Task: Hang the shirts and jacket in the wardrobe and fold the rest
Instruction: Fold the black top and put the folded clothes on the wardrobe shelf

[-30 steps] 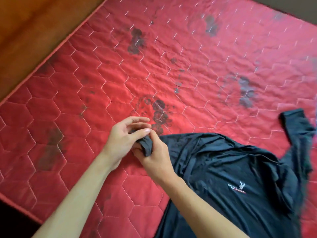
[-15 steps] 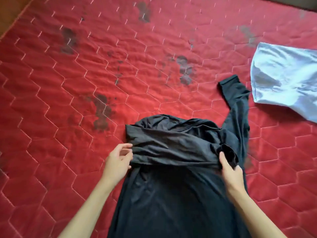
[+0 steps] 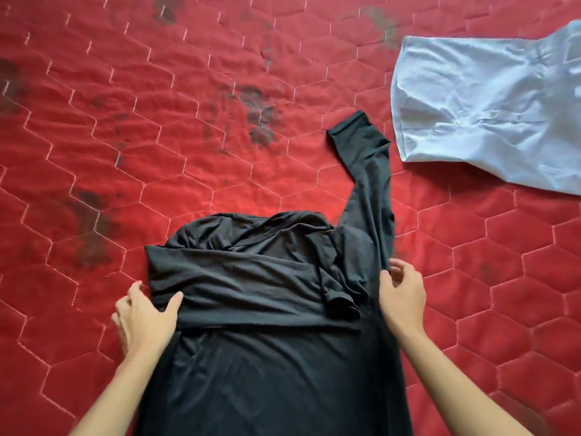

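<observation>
A black long-sleeved top lies on the red quilted mattress, body toward me. One sleeve is folded across the chest; the other sleeve stretches away to the upper right. My left hand grips the left end of the folded band, thumb on top and fingers under the cloth. My right hand holds the base of the outstretched sleeve with curled fingers. A light blue shirt lies crumpled at the upper right.
The mattress carries several dark stains among its hexagon stitching. Bare red surface spreads to the left, to the far side and to the lower right of the black top.
The view has closed in on the black top. My right hand moved from the folded cuff out to the base of the right sleeve. My left hand took a firmer hold on the fold's left end.
</observation>
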`<state>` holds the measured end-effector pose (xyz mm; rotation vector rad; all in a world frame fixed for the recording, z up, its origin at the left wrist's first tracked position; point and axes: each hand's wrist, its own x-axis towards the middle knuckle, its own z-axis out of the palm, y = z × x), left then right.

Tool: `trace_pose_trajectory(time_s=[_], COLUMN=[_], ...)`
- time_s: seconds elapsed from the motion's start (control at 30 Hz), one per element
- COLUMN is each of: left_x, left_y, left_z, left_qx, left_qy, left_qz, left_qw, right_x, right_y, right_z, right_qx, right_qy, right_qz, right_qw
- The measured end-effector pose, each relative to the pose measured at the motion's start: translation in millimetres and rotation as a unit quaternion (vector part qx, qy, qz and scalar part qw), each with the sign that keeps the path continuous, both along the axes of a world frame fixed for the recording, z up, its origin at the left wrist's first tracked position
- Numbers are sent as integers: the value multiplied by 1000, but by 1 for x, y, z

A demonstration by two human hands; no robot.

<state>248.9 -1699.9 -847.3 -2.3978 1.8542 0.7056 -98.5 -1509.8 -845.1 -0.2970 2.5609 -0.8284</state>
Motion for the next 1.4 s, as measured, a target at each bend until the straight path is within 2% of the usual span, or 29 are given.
trace_pose_trajectory(time_s=[0.1, 0.17, 0.27, 0.33, 0.37, 0.4, 0.47, 0.5, 0.53, 0.73, 0.87, 1.0, 1.2, 1.3, 1.4], left_x=[-33, -66, -128, -163, -177, -189, -204, -209, -213, -222, -236, -246, -262, -269, -279], left_y=[3, 11, 34, 51, 59, 65, 70, 69, 66, 34, 28, 29, 34, 45, 64], left_z=[5, 5, 4, -5, -10, -15, -18, -18, -17, -28, -22, -15, -16, -11, -2], left_qx=[-74, -112, -90, -50, -31, -16, -9, -13, -19, -29, 18, 43, 81, 75, -3], left_qy=[-12, 46, 136, 144, 129, 101, 37, 15, -3, -86, -76, -84, -159, -151, -109], left_qz=[-131, -232, -355, -423, -455, -485, -512, -513, -514, -544, -520, -498, -483, -454, -402], left_qw=[989, 965, 921, 893, 881, 869, 858, 858, 857, 834, 851, 862, 858, 875, 909], right_x=[-32, -50, -71, -79, -84, -93, -116, -130, -143, -206, -232, -259, -289, -289, -263], right_y=[-23, -38, -49, -51, -50, -45, -30, -19, -9, 38, 63, 107, 180, 197, 178], right_z=[-10, -15, -24, -16, -6, 2, 21, 30, 38, 49, 58, 69, 83, 79, 76], right_qx=[31, 14, -17, -73, -120, -188, -336, -376, -400, -500, -553, -559, -555, -528, -471], right_qy=[-51, -130, -243, -303, -329, -370, -465, -486, -486, -400, -363, -287, -210, -188, -136], right_qz=[-34, -48, -49, -62, -98, -143, -204, -216, -224, -300, -332, -403, -474, -481, -456], right_qw=[998, 990, 969, 948, 931, 898, 794, 759, 744, 707, 672, 666, 650, 674, 743])
